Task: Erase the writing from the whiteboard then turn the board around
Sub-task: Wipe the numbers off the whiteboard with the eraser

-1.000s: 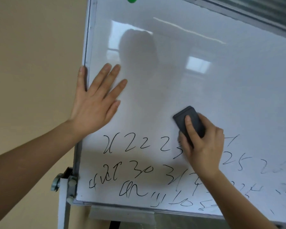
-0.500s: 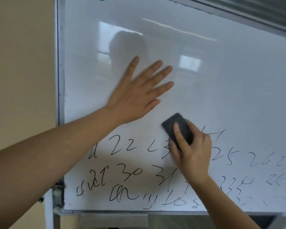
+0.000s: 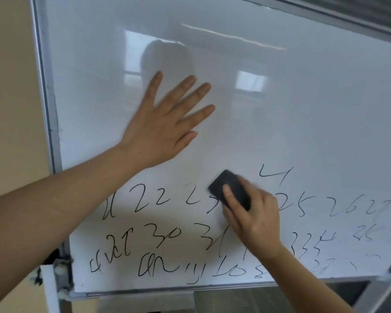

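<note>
A large whiteboard (image 3: 280,109) fills most of the view, its glossy white surface catching soft reflections of windows and a ceiling light. A thin grey metal frame (image 3: 46,91) runs around its edge, and a grey stand bracket (image 3: 62,274) shows at the lower left corner. Behind it on the left is a plain beige wall (image 3: 7,86).

The upper part of the board is wiped clean. Rows of black handwritten numbers (image 3: 158,236) remain across the lower part, loose and scrawled; some at the far right look faint and smeared.

The left hand (image 3: 163,129) lies flat against the board above the writing, fingers straight and spread, apparently bracing it. The right hand (image 3: 255,213) grips a small black eraser (image 3: 230,190), a rounded rectangular block, with the thumb across its back and the fingers curled along its side, pressing it to the board at the top row of numbers.

The eraser looks light and rigid, easy to hold by its sides. The board seems smooth and slippery, stiff, and probably awkward to move because of its size. For turning it, the metal frame at the side edges looks like the safest place to take hold, since the slick face offers no grip.
</note>
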Motion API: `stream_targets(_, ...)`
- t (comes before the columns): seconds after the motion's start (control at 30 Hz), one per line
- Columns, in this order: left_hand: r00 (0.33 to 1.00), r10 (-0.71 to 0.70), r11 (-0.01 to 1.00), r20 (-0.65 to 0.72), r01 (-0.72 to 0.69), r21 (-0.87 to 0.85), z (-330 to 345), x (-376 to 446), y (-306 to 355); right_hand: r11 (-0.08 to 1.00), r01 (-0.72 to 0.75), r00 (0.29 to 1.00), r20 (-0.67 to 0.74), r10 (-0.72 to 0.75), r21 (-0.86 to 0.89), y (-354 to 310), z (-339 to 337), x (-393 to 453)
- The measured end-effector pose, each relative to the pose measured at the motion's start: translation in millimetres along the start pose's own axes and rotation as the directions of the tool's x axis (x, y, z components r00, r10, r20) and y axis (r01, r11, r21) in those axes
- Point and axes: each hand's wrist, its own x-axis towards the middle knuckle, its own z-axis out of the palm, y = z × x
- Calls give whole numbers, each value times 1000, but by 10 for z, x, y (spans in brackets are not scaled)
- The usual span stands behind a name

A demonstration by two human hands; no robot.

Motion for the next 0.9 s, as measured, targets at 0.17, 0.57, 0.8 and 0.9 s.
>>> stream_targets(0.17, 1000, 8, 1000, -5, -8, 21, 2, 5, 18, 999, -16, 999, -43, 14, -37, 339, -77, 59)
stream_targets(0.57, 999, 25, 1000, -27, -25, -12, -56, 163, 197, 997, 72, 997, -37, -71, 32, 522, -107, -69)
stream_targets(0.8, 999, 11, 1000, 36, -10, -24, 4, 832, 993, 972, 226, 972, -73, -221, 67, 846, -132, -93)
stream_targets(0.9, 998, -31, 999, 58, 32, -8, 74, 889, 1156, 945, 319, 946, -85, -313, 67, 1016, -124, -25)
